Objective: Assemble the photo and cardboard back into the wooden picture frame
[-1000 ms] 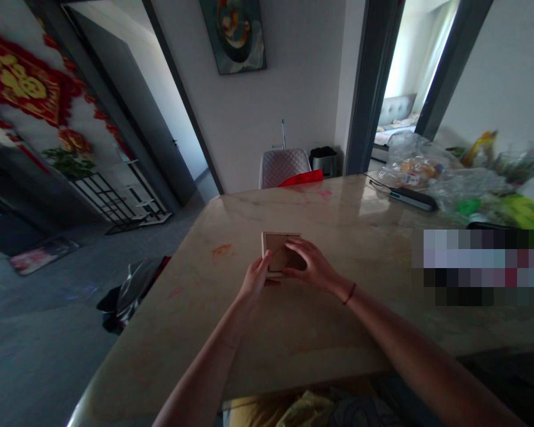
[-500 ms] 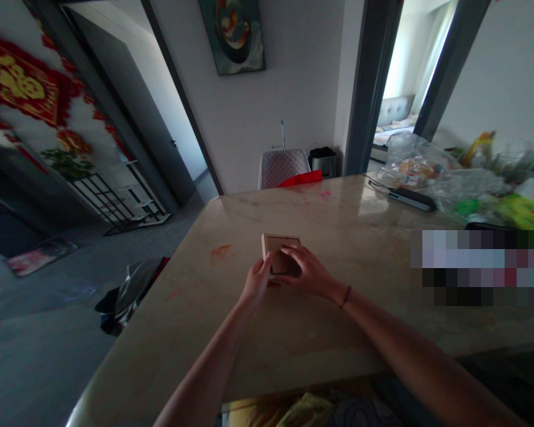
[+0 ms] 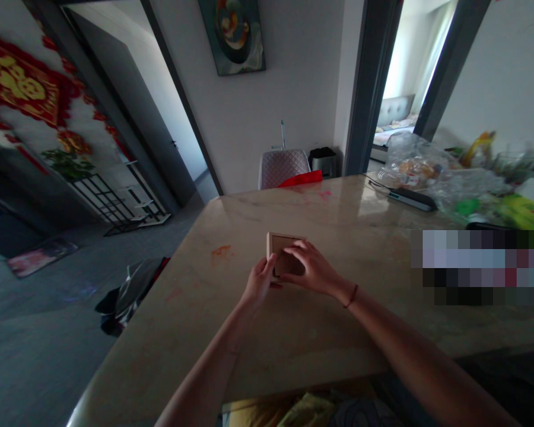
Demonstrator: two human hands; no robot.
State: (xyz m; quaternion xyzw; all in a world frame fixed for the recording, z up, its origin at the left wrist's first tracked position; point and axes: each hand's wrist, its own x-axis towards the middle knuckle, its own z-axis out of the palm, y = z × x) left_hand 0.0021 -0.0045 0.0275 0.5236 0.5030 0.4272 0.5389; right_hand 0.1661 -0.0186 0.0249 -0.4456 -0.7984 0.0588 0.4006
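Observation:
A small light-brown, square, box-like frame [image 3: 269,243] with a raised rim and a flat brown panel is held tilted just above the table or against it; I cannot tell which. My left hand [image 3: 260,279] grips its left lower edge, thumb on the front and other fingers partly hidden behind. My right hand [image 3: 314,270], a thin dark band at its wrist, curls over the right side. Its thumb and fingertips reach onto the panel with a gap between them, and the hand hides the frame's right part.
The marble-look table [image 3: 249,356] carries orange stains left of the hands. At its right stand clear plastic bags [image 3: 409,160], a dark elongated device [image 3: 412,198] with a cord, and a yellow-green packet [image 3: 529,210]. A quilted chair [image 3: 285,166] stands beyond the far edge.
The frame and both hands have shifted slightly to the right together. My right hand's fingers have moved a little over the panel. Everything else stays where it was.

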